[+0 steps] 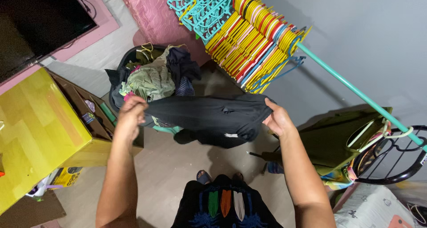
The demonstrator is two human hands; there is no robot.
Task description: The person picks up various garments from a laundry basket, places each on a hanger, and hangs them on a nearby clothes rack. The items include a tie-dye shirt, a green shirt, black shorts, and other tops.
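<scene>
both hands, left hand [130, 114] at nine o'clock and right hand [276, 119] at three, grip a black garment [209, 117] stretched between them (laundry basket [116, 104] beyond, at eleven).

Grey wall [369, 37] behind and to the right, evenly lit, soft shadows at its foot. Pale tiled floor [164, 166] below. Yellow cabinet [35, 130] at the left edge, open brown shelves [89, 108] on its side. Dark screen [35, 19] in a pink frame at the top left corner. Pink quilted bed edge [151, 14] at the top. Teal rail [356, 92] slanting across the wall, packed with yellow and red hangers [253, 41]. Black wire chair [396, 161] at the right edge.
</scene>
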